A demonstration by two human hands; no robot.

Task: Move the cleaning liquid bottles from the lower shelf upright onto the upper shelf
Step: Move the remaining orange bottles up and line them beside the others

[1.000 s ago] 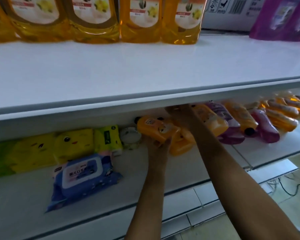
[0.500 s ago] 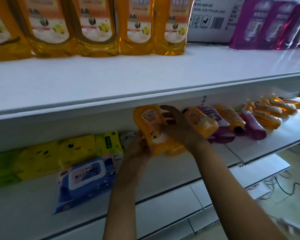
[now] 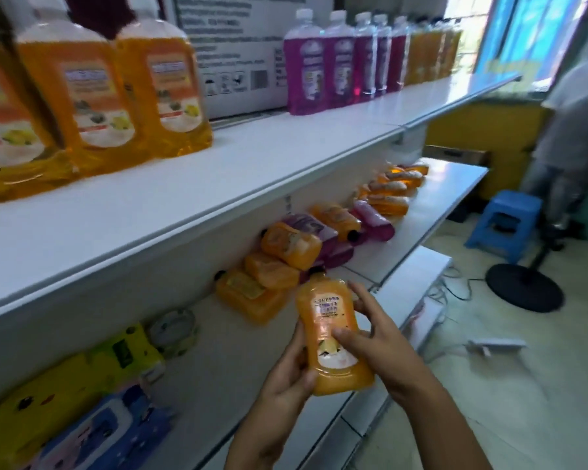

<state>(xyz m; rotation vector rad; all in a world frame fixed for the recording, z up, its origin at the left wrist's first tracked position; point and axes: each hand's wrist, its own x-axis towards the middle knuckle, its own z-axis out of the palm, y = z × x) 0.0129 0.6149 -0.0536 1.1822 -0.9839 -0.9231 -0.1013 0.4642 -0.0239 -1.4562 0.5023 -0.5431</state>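
A: Biggest first. White upper shelf [image 3: 218, 184]: large clear plastic bottles of orange liquid [image 3: 160, 83] upright at the left, a white printed carton [image 3: 231, 62] behind, then a row of clear bottles of purple liquid [image 3: 336, 62] with white caps, amber ones past them.

B: Lower shelf?

A: White lower shelf [image 3: 431, 205]: small orange squeeze bottles lying on their sides [image 3: 269, 276] in a heap, purple ones lying flat [image 3: 374, 222] among them, more orange further along. Yellow wipe packs [image 3: 48, 398] and a blue wipe pack [image 3: 92, 435] at the near end.

B: The one in hand?

A: Small flat orange plastic bottle with a dark cap [image 3: 330, 337], full of orange liquid. Long axis near vertical, slightly tilted, cap up and pointing toward the shelves, label facing the wearer. It's in the air in front of the lower shelf's edge, off both shelves.

B: Grip?

A: Left hand [image 3: 286, 378] wraps the lower left side, thumb at the base. Right hand [image 3: 381, 340] clasps the right side, thumb across the label, fingers behind. Bottle sits between both palms.
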